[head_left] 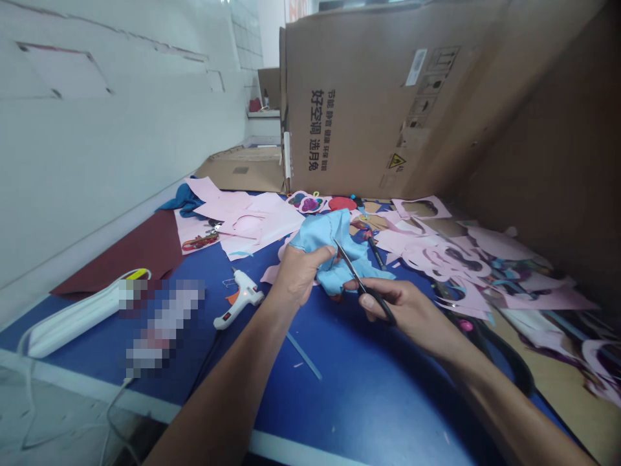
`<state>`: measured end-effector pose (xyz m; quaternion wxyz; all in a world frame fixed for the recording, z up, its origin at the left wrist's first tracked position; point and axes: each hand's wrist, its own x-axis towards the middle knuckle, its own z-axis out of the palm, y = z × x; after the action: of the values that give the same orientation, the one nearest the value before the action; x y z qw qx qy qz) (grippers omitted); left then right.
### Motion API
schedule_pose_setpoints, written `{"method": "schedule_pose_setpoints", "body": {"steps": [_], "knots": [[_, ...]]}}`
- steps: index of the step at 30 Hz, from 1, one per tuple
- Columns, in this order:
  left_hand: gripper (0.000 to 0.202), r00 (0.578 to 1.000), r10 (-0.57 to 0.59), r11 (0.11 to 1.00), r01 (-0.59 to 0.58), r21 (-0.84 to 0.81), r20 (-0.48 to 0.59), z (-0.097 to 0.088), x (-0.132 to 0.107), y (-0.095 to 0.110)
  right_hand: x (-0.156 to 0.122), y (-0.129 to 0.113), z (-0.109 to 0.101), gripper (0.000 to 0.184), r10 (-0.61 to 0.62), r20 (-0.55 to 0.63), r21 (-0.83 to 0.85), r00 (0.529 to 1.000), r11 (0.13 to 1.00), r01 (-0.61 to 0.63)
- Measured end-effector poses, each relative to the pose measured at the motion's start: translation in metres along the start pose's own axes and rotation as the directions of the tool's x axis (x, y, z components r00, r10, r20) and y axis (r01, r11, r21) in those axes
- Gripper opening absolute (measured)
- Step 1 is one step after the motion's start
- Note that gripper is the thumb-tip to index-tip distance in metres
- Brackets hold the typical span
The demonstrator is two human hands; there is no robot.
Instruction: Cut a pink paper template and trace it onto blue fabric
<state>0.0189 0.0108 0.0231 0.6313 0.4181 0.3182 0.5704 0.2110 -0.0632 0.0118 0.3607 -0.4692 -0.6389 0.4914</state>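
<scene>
My left hand [297, 275] is closed on a piece of light blue cloth [334, 249], thumb on top, holding it up over the blue table [339, 388]. My right hand [405, 309] grips black scissors [361, 285] by the handles. Their blades point up and to the left into the cloth, the tips resting on its upper fold close to my left thumb.
A white hot glue gun [241, 298] lies left of my hands with its cord running toward me. Pink paper sheets and cut-outs [252, 223] cover the far side and right. A big cardboard box [388, 97] stands behind, a white wall at left, a dark red sheet [145, 249].
</scene>
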Motion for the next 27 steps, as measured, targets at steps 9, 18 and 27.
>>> {"method": "schedule_pose_setpoints", "body": {"steps": [9,18,27], "knots": [[0.035,1.000,-0.014,1.000,0.015,-0.024,0.013,-0.0022,0.0009,0.0040,-0.0004,-0.0010,-0.0010,0.064,-0.008,0.006,0.002,1.000,1.000,0.008],[0.036,0.999,-0.041,0.999,0.041,-0.013,0.029,-0.0051,0.0023,0.0054,-0.0011,-0.0014,-0.0035,0.069,0.019,0.011,-0.038,1.000,0.999,-0.018],[0.031,0.994,-0.064,0.998,0.064,-0.004,0.084,-0.0093,0.0022,0.0076,-0.0022,0.0034,-0.0064,0.066,0.030,0.030,-0.003,0.999,1.000,-0.030]]}}
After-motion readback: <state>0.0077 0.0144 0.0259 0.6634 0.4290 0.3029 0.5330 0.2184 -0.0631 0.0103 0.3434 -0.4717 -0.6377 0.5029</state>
